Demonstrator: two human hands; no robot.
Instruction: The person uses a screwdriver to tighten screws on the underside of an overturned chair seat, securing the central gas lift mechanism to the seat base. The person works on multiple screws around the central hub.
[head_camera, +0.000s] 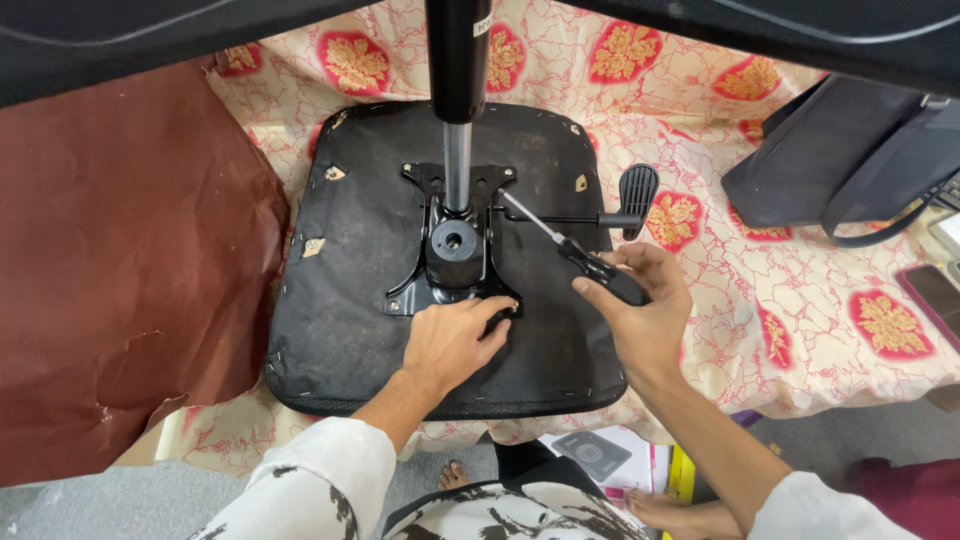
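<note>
At the centre of the upturned seat base (350, 260), the left hand (452, 338) presses flat and open at the metal plate's (452, 250) five o'clock corner while the right hand (640, 300) grips a screwdriver (570, 248), best held square to the screw at two o'clock.

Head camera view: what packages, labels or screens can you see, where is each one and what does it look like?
Label: small white tag on the black gas cylinder, top centre.
Flat package: on the floor under the table edge, white with a dark grey square picture.
Phone: right edge, dark screen, reddish rim.
</note>
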